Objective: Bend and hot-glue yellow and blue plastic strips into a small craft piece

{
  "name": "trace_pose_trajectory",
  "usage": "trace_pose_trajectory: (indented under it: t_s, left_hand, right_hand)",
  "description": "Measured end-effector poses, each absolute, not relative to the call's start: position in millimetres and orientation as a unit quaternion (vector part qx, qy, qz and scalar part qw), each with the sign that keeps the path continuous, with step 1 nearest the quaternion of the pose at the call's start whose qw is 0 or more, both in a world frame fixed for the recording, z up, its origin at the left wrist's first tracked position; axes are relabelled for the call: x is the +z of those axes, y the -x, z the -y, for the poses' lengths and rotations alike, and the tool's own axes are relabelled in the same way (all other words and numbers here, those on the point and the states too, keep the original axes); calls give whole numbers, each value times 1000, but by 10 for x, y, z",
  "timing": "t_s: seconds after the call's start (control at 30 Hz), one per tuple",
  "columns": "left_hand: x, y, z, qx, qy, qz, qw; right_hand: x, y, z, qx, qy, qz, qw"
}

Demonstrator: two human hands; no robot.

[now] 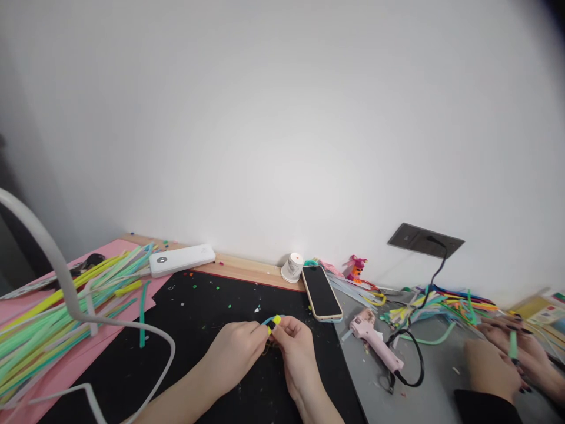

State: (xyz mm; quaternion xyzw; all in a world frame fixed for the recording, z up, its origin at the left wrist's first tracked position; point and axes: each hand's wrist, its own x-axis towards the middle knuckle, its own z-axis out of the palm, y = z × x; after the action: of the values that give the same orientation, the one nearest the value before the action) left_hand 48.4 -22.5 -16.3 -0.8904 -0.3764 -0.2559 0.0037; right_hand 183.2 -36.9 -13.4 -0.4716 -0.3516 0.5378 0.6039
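Note:
Between my hands, over the black mat [194, 341], is a small yellow, black and blue pipe-cleaner piece [276, 320]. My left hand [241, 347] pinches its left side, with the fingers closed and a blue strand showing above them. From the right, my right hand [295, 341] grips the yellow and black end between thumb and fingers. A thin yellowish strand hangs just below the fingertips. Much of the piece is covered by my fingers.
Pipe cleaners [66, 318] lie on pink paper at left, crossed by a white cable [128, 324]. A power bank [182, 259], paper cup [292, 268] and phone [322, 292] stand behind. At right are a glue gun [375, 341] and a co-worker's hands [498, 365] with a green strip.

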Motion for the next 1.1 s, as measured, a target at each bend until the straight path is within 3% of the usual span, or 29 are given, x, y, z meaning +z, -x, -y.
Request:
trace_pose_trajectory:
  t_s: [0.17,0.47,0.83,1.1]
  left_hand:
    - [-152,-479,236,-266,876,398,-52]
    - [-56,-467,179,-358,747,409,-382]
    - [-114,-450,156,-297,724,415,-464]
    - [-142,-452,127,-311,735,414,-438]
  right_hand:
    - [-166,-1857,354,540,462,356,607]
    - [-131,-1871,376,544,421,394,610]
    - [-81,-1961,361,527,431,500,535]
    - [-100,-1936,372,542,407,493,545]
